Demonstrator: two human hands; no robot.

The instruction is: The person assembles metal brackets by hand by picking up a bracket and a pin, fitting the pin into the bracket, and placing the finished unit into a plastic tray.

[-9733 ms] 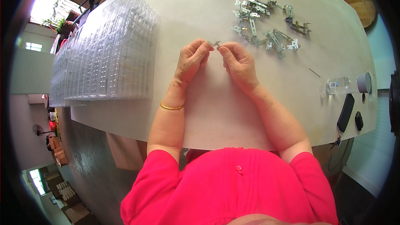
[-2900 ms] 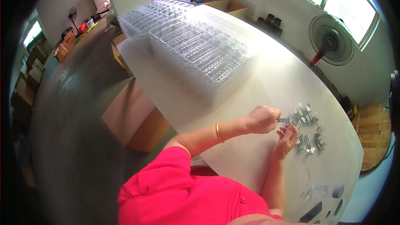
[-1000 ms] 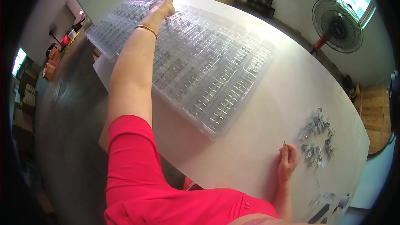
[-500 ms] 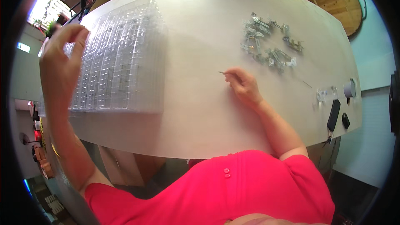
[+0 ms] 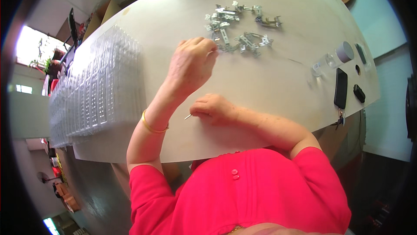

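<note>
My left hand [image 5: 191, 66] is raised over the table beside a loose heap of small silvery metal bracket parts [image 5: 223, 37]. Its fingers are curled together next to the nearest parts, and the fingertips are partly hidden, so what they hold, if anything, does not show. Closer to my body, my right hand [image 5: 213, 108] rests low over the tabletop, closed around a thin metal rod [image 5: 188, 116] whose end sticks out to the left. A stack of clear plastic compartment trays [image 5: 102, 87] stands at the left.
On the right of the white table [image 5: 269, 91] are a clear bottle with a grey cap [image 5: 332, 58], a black phone [image 5: 341, 88] and a small black object [image 5: 359, 93]. A thin rod [image 5: 295, 60] lies between the parts and the bottle. Cardboard boxes stand beyond the far left edge.
My left hand has swung right from over the trays to the metal parts. My right hand has drawn nearer my body, still gripping the rod. The whole view has shifted.
</note>
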